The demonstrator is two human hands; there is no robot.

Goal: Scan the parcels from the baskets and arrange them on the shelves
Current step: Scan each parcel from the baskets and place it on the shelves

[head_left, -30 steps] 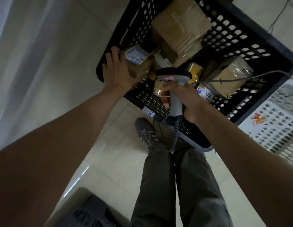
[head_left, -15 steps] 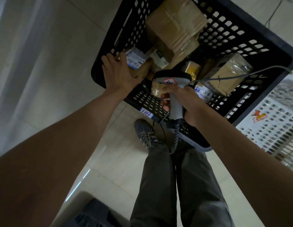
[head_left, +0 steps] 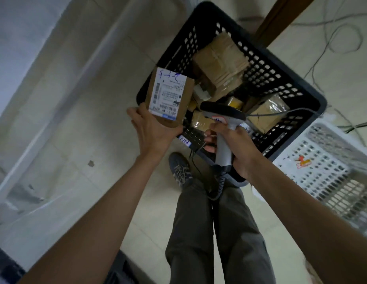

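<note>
Left hand point(head_left: 152, 130) grips the parcel point(head_left: 170, 95) by its near end, label up, long axis near-to-far; right hand point(head_left: 233, 146) grasps the scanner point(head_left: 223, 117) just right of it.

The person's forearms are bare, with no sleeves, watch or rings showing on either arm. The left hand point(head_left: 156, 133) sits at frame centre, the right hand point(head_left: 233, 144) just right of it. Below them are olive-grey trousers point(head_left: 215, 232) and a dark blue-grey sneaker point(head_left: 179, 168) with pale laces and stripes.
</note>
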